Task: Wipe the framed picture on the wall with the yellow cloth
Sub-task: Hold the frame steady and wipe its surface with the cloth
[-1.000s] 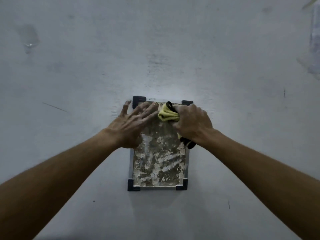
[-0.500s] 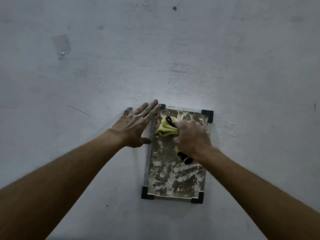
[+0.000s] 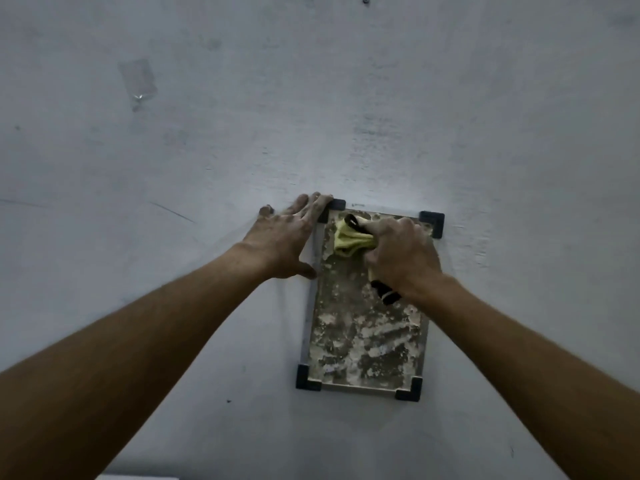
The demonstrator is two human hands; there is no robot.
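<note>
A small framed picture [image 3: 367,341] hangs on the grey wall, with a thin metal frame, black corner pieces and a blotchy brown and white surface. My right hand [image 3: 403,258] is closed on a bunched yellow cloth [image 3: 351,237] with a black edge and presses it against the picture's upper part. A black end of the cloth sticks out below that hand. My left hand [image 3: 287,237] lies flat on the wall beside the frame's upper left corner, fingers spread, fingertips touching the corner piece.
The grey wall [image 3: 242,133] fills the view, with scuffs and scratches. A piece of clear tape [image 3: 136,81] sticks to it at the upper left. A small dark nail or hole [image 3: 365,0] sits near the top edge.
My left hand has slid off the picture's upper left area onto the wall beside the frame. The cloth has shifted slightly on the upper part. The view has moved, so the frame sits further right.
</note>
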